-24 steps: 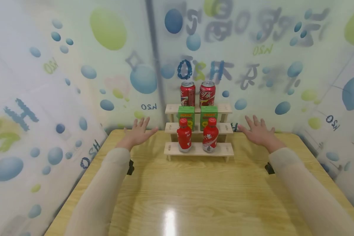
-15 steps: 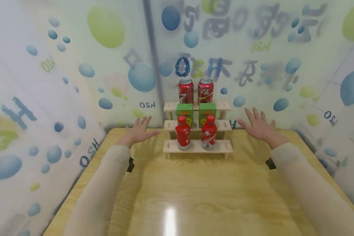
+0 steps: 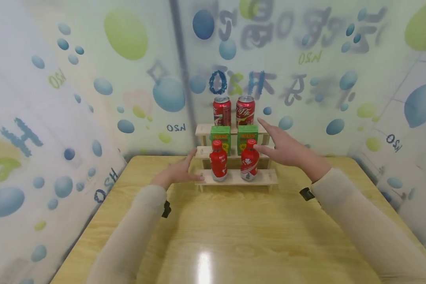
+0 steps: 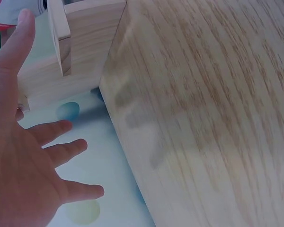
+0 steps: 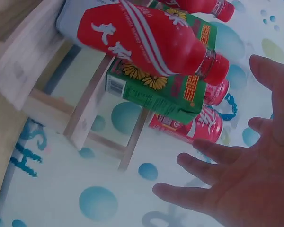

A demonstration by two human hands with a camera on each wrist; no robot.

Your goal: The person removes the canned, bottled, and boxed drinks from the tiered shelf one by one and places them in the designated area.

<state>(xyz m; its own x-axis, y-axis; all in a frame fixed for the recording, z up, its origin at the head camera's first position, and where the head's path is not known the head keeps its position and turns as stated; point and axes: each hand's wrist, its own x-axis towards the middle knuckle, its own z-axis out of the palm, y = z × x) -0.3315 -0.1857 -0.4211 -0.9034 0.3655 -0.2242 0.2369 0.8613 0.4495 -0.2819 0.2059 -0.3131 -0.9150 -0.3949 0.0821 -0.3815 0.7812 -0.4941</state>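
Note:
A three-step wooden rack (image 3: 233,178) stands at the back of the table. On its lowest step are two red bottles, one left (image 3: 218,165) and one right (image 3: 249,165). Behind them, on the middle step, sit two green drink boxes, one left (image 3: 221,132) and one right (image 3: 247,132). Two red cola cans, left (image 3: 222,111) and right (image 3: 245,112), top the rack. My left hand (image 3: 177,172) is spread beside the rack's left end; whether its thumb touches the lowest step, I cannot tell. My right hand (image 3: 289,150), fingers extended, is beside the right bottle, with a gap before its cap (image 5: 214,69).
The wood-grain table (image 3: 220,225) reaches forward from the rack. A curtain-like backdrop (image 3: 145,90) with blue and green dots rises right behind the rack and along both sides.
Both hands have moved inward to the rack. My right hand has gone left to the right bottle and box; my left hand has gone right to the rack's left end. The items stay put.

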